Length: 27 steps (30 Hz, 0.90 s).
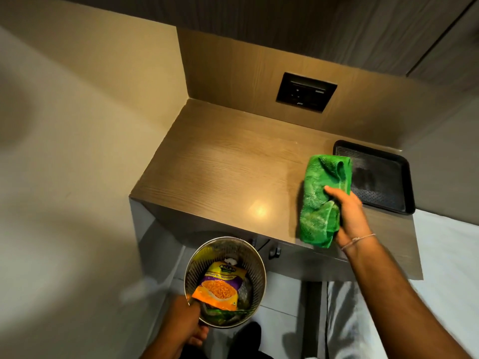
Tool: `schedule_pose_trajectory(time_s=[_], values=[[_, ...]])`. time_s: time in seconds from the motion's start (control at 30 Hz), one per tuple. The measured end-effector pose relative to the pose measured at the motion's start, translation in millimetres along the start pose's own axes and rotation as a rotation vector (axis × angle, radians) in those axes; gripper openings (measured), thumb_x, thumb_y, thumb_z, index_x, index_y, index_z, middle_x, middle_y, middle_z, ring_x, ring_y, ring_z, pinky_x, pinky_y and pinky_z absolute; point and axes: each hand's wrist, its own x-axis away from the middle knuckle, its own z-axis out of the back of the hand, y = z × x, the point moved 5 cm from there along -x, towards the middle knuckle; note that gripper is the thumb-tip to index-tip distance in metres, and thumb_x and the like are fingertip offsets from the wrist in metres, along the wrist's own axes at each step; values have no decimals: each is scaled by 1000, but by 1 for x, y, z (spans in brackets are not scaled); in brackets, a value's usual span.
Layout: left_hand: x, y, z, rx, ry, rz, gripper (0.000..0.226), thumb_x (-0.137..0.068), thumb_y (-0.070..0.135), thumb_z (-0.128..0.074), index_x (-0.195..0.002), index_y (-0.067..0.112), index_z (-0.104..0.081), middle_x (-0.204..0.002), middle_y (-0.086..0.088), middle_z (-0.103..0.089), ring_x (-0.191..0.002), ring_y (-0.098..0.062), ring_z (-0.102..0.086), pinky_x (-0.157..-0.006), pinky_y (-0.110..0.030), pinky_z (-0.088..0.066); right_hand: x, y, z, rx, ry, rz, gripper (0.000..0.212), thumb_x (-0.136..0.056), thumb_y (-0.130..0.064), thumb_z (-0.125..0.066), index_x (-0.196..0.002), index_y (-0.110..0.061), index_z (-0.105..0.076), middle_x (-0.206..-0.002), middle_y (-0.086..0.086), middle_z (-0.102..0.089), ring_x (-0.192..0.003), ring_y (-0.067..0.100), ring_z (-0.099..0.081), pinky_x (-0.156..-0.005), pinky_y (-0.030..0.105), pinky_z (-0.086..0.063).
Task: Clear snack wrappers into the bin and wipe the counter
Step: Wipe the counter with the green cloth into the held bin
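Nearest, the left hand (190,323) is closed on the near rim of a round, perforated metal bin (255,268), shiny and cylindrical, which sits low beside the counter's near left corner. Inside it lies a glossy snack wrapper (220,287), orange at its near end, purple and yellow at its far end, with a picture of orange snack pieces on its face; its long axis runs near to far, slightly tilted, the near corner by the left hand's fingers. Darker crumpled wrappers lie under it, too dim to tell apart.

Farther and to the right, the right hand (348,216), a thin thread band on its wrist, grips a fluffy green microfibre cloth (320,195). The cloth is bunched and folded, elongated near to far, lying on the counter (220,164) with its near end over the front edge. The counter is smooth wood-grain laminate with a light glare spot. Just right of the cloth sits a black rectangular tray (383,177) with rounded corners and a textured floor. On the far wooden backsplash is a dark square switch panel (305,92).
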Motion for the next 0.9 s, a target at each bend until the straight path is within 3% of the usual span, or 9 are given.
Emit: schedule_pose_trajectory(time_s=[0.07,0.23,0.33,0.43,0.53,0.63,0.73,0.83,0.9], values=[[1,-1,-3,-17,-12,5,49,-109,30,-45,-86,-4,-71,-51,-17,-67,-35,-23,-60,-39,-25,-50,-16,-19,16,-16,49,51,49,-86,-4,-67,-133,5,-59,-100,16,-75,-82,28,-75,-72,45,-64],[9,3,-18,-67,-27,-49,58,-109,40,-43,-77,0,-70,-51,-18,-67,-38,-26,-61,-39,-27,-51,-52,-59,46,13,94,153,49,-84,-3,-69,-131,5,-61,-114,22,-73,-98,35,-74,-87,55,-61],[11,3,-26,-85,-63,-52,61,-108,40,-44,-67,1,-68,-51,-19,-65,-37,-25,-59,-41,-27,-49,-72,-80,57,83,85,215,44,-86,-5,-71,-129,2,-64,-122,23,-72,-107,37,-73,-88,52,-61],[10,6,-31,-80,-104,-38,61,-107,43,-48,-67,2,-71,-53,-21,-67,-39,-27,-61,-44,-28,-49,-92,-104,62,326,95,329,34,-89,-1,-67,-122,-6,-69,-103,6,-76,-86,13,-76,-80,37,-60],[12,10,-38,-59,-111,-27,60,-106,45,-48,-72,0,-71,-54,-21,-65,-40,-27,-61,-44,-26,-47,-111,-131,68,639,94,525,38,-85,3,-61,-107,-24,-74,-85,-18,-72,-75,-9,-64,-83,30,-52],[16,9,-44,-108,-43,-40,45,-106,34,-49,-84,0,-69,-56,-18,-65,-41,-26,-62,-44,-26,-49,-126,-137,75,882,-3,666,60,-77,15,-47,-117,-21,-72,-103,-33,-73,-106,-11,-64,-103,21,-48],[14,9,-48,-161,13,-32,47,-98,44,-57,-78,6,-76,-65,-13,-72,-60,-31,-74,-61,-33,-60,-146,-109,93,1089,-130,611,77,-72,23,-42,-120,-28,-73,-145,-11,-60,-150,16,-38,-127,42,-26],[8,10,-52,-250,-17,-29,55,-94,56,-54,-66,15,-78,-70,-12,-77,-77,-35,-80,-72,-39,-63,-157,-65,117,1347,-231,498,88,-77,21,-50,-126,-51,-61,-158,-14,-45,-158,20,-20,-130,52,-5],[22,19,-53,-244,-46,-59,56,-98,48,-52,-62,12,-74,-63,-13,-76,-60,-30,-75,-61,-34,-59,-159,-53,124,1414,-215,487,82,-82,13,-56,-138,-47,-56,-163,-16,-38,-159,19,-15,-128,54,1]])
